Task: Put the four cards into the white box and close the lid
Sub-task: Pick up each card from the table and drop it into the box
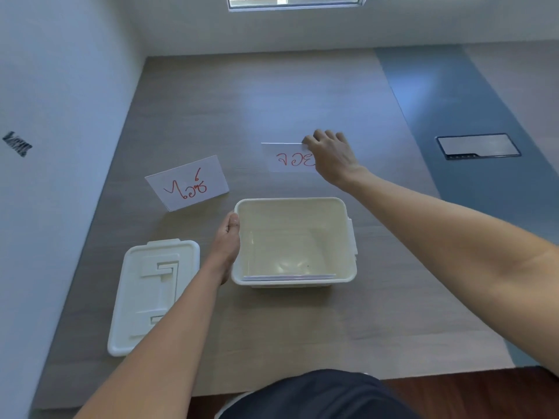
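While our left hand (pixel 227 237) grips the left rim of the open white box (pixel 348 237) with the thumb over the edge, our right hand (pixel 331 155) reaches past it and pinches the top right corner of a card (pixel 287 157) with red writing, which stands upright on the surface (pixel 272 101). Another red-lettered card (pixel 187 182) stands tilted to the left of the box. Thin white card edges (pixel 290 277) show against the box's near wall. The lid (pixel 145 297) lies flat just left of the box.

Soft daylight from the window (pixel 295 0) glares palely on the table (pixel 272 116) (edges bend, slightly blurred).
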`<state>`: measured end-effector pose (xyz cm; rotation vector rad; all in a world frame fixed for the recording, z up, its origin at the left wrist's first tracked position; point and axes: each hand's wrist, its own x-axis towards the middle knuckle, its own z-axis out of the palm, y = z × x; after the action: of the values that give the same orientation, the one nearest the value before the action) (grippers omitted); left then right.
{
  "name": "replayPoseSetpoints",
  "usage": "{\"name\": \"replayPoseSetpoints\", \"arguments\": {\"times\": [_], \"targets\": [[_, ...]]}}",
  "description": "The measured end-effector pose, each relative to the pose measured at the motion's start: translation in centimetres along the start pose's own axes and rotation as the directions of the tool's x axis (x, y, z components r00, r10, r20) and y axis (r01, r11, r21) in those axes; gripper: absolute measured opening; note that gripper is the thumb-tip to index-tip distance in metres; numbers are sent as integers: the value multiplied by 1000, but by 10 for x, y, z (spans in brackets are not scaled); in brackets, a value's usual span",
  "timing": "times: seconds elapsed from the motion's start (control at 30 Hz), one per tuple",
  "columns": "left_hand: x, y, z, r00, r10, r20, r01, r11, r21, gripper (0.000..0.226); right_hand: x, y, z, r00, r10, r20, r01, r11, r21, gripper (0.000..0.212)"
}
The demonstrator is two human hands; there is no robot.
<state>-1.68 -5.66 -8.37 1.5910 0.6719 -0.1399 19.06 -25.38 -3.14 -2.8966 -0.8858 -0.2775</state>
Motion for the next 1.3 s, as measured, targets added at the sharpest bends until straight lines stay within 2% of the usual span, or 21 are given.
{"name": "replayPoseSetpoints", "arguments": {"times": [0.07,0.23,0.4,0.57,0.7,0.93,1.1,1.3], "targets": [[-2,0,-1,1000,-12,23,13,1000,-4,28,-8,-7,-14,998,-2,-60,2,1000,12,50],[3,-2,-8,998,-45,52,47,999,-27,47,-29,-26,-51,976,52,-214,-29,994,110,39],[1,-2,-6,997,-11,79,16,998,-65,32,-78,-52,-66,943,91,-320,-25,979,203,34],[1,-2,-7,996,-8,94,19,993,-116,31,-132,-72,-56,950,75,-303,-5,975,224,30],[4,-3,-9,995,-39,94,52,988,-144,31,-165,-82,-35,971,45,-234,5,979,205,29],[3,-2,-8,995,-37,92,55,979,-194,32,-198,-98,-17,998,-38,44,27,974,224,37],[4,-3,-4,998,0,63,12,981,-192,32,-207,-104,-10,983,-65,173,28,978,208,40],[8,-9,-3,999,17,43,-9,982,-187,33,-206,-100,-7,922,-72,381,-61,944,325,38]]}}
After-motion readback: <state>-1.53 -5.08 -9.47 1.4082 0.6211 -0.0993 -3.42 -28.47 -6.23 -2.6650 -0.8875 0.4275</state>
